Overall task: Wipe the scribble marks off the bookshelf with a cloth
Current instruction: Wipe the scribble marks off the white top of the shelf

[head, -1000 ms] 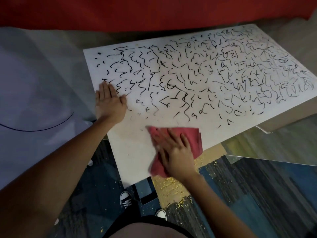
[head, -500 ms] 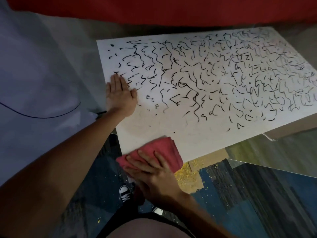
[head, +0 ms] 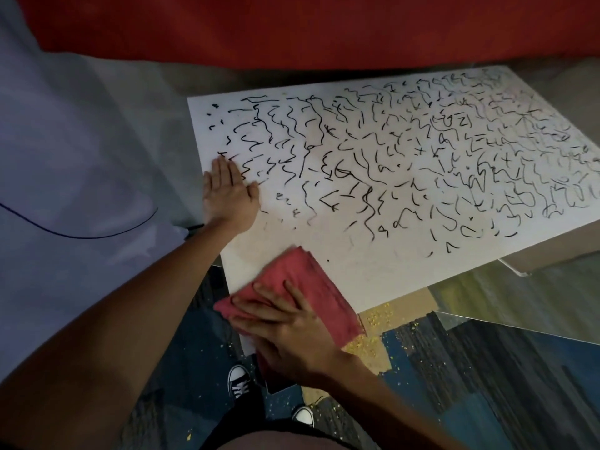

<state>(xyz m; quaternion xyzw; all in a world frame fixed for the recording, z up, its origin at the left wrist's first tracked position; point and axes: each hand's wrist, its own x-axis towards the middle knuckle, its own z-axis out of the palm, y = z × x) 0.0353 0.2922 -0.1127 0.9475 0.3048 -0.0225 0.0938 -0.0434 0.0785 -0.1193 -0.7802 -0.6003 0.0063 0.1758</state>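
A white bookshelf panel (head: 373, 264) lies flat and slanted in front of me, covered with black scribble marks (head: 406, 164) over most of its surface. The strip nearest me is almost free of marks. A folded red cloth (head: 305, 277) lies on the panel's near left corner. My right hand (head: 285, 329) presses flat on the cloth with fingers spread and pointing left. My left hand (head: 229, 193) rests flat on the panel's left edge, fingers straight and together.
A pale sheet (head: 65, 177) with a dark curved line spreads to the left. A red surface (head: 292, 27) runs along the back. Below the panel are patterned blue carpet (head: 487, 401), yellow crumbs (head: 373, 323) and my shoes (head: 240, 381). A glossy board (head: 519, 297) sticks out at right.
My right hand has swept the red cloth from the panel's near middle leftward and toward me to the near left corner. My left hand stays planted on the left edge.
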